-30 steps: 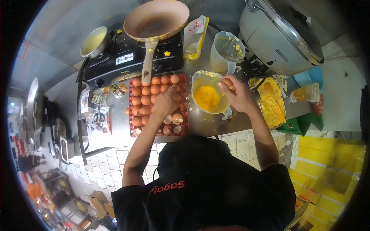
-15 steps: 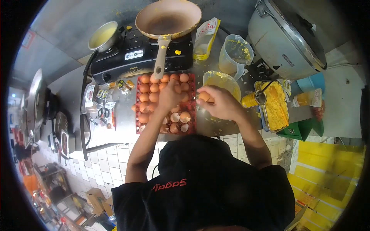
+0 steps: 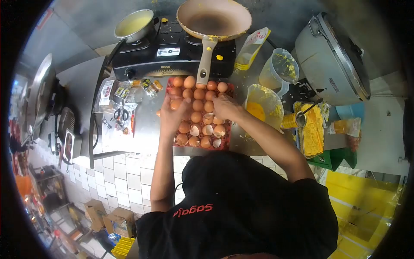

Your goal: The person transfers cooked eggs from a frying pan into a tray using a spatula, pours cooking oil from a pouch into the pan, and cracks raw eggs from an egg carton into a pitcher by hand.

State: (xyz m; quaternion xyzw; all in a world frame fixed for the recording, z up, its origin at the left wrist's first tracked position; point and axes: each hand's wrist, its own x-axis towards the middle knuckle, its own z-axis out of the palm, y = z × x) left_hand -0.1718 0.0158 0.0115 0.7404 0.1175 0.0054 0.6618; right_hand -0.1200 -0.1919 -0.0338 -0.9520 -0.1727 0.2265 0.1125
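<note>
A red tray (image 3: 232,93) holds whole brown eggs, with several broken shells (image 3: 208,130) in its nearer rows. Over the tray's left side, my left hand (image 3: 173,115) has its fingers around a brown egg (image 3: 175,104). My right hand (image 3: 225,108) is at the tray's right side, its fingers curled down among the eggs; whatever they hold is hidden. To the right of that hand stands a clear jug (image 3: 276,103) with yellow egg (image 3: 255,111) inside.
Behind the tray is a black stove (image 3: 146,64) with a pan (image 3: 214,19), its handle reaching over the eggs, and a small pot (image 3: 134,26). A second jug (image 3: 280,71), a large cooker (image 3: 327,64) and a container of yellow food (image 3: 312,134) stand right. Scissors (image 3: 121,114) lie left.
My right hand has moved left from beside the jug to the tray, without the egg it held visible now. My left hand has shifted to the tray's left side and now holds an egg. The view has shifted.
</note>
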